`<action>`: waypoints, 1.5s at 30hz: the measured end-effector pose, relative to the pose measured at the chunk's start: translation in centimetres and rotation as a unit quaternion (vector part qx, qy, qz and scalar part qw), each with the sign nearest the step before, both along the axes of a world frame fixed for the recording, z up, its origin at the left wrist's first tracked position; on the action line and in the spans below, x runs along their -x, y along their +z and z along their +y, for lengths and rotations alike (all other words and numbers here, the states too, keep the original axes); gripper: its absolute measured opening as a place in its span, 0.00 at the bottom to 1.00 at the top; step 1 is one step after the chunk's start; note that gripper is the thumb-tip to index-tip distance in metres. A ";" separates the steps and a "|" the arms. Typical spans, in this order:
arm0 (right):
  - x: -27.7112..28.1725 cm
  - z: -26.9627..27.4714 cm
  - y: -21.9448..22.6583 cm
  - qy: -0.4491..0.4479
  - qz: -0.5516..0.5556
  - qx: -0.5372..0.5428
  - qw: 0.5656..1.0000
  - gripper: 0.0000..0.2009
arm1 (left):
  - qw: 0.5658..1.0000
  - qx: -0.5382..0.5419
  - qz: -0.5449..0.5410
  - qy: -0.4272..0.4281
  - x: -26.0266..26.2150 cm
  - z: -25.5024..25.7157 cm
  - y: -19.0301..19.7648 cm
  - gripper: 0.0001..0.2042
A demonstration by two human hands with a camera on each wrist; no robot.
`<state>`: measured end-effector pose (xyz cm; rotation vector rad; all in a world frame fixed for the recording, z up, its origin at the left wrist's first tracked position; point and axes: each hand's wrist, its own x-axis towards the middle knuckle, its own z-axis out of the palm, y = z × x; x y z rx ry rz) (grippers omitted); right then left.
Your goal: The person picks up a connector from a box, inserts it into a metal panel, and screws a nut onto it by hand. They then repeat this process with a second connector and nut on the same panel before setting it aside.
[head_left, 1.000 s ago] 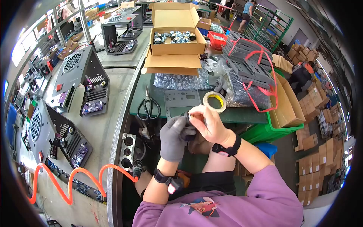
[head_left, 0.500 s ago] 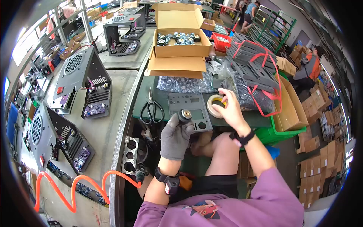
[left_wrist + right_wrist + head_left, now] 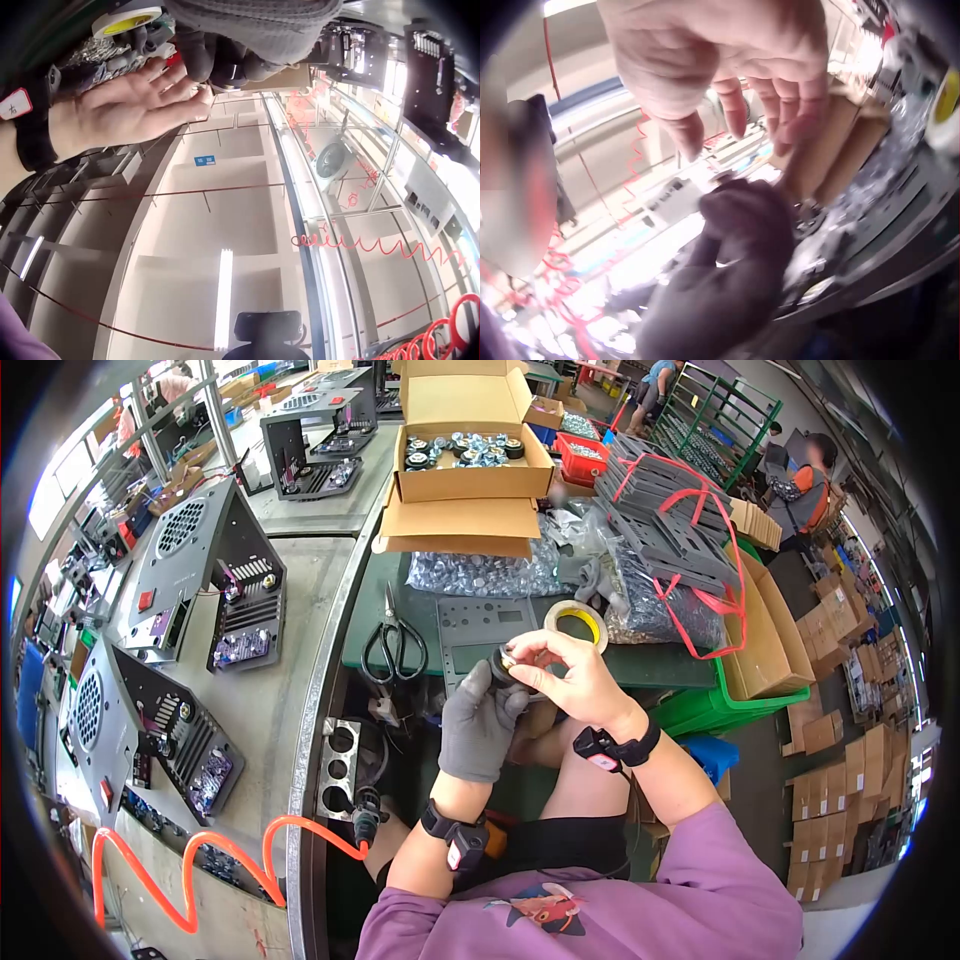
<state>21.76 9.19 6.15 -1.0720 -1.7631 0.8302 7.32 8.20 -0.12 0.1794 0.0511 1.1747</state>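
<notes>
The gloved left hand (image 3: 474,732) grips a black round part (image 3: 500,664) with a brass-coloured centre, held over the near edge of the green table. Close to its upper face is the bare right hand (image 3: 590,685), thumb and forefinger at the centre in the head view. From the right wrist, the right fingers (image 3: 789,124) appear spread with a gap from the thumb, above the left hand (image 3: 727,255). In the left wrist view the black part (image 3: 227,75) is mostly covered by glove. Just beyond the hands lie a grey perforated panel (image 3: 485,620) and a tape roll (image 3: 555,616).
Scissors (image 3: 391,624) lie left of the panel. Behind stands an open carton (image 3: 470,484) of black and metal parts, with a bag of parts (image 3: 480,572) before it. Grey brackets (image 3: 665,510) are stacked right. A power tool (image 3: 367,815) hangs on an orange coiled hose (image 3: 230,847).
Half a second ago the right hand was apart, over by the tape roll. It has moved left to the black part again. The left hand has kept its grip on that part throughout.
</notes>
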 end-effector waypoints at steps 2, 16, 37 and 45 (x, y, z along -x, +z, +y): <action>0.2 -0.6 0.5 0.004 -0.044 -0.019 0.999 0.13 | 1.000 0.012 0.019 0.001 0.1 -0.4 -0.2 0.14; -2.2 -4.4 -4.7 -0.088 -0.231 -0.055 0.967 0.12 | 0.917 -0.129 0.377 0.009 -4.2 -1.4 -9.2 0.13; -2.6 -5.0 -3.7 -0.139 -0.172 0.003 0.975 0.10 | 0.985 0.025 0.154 -0.072 -3.0 -2.7 -6.6 0.15; -2.9 -3.3 -2.2 -0.064 -0.317 -0.115 0.939 0.08 | 0.974 -0.006 0.218 -0.055 -3.2 -3.4 -5.9 0.18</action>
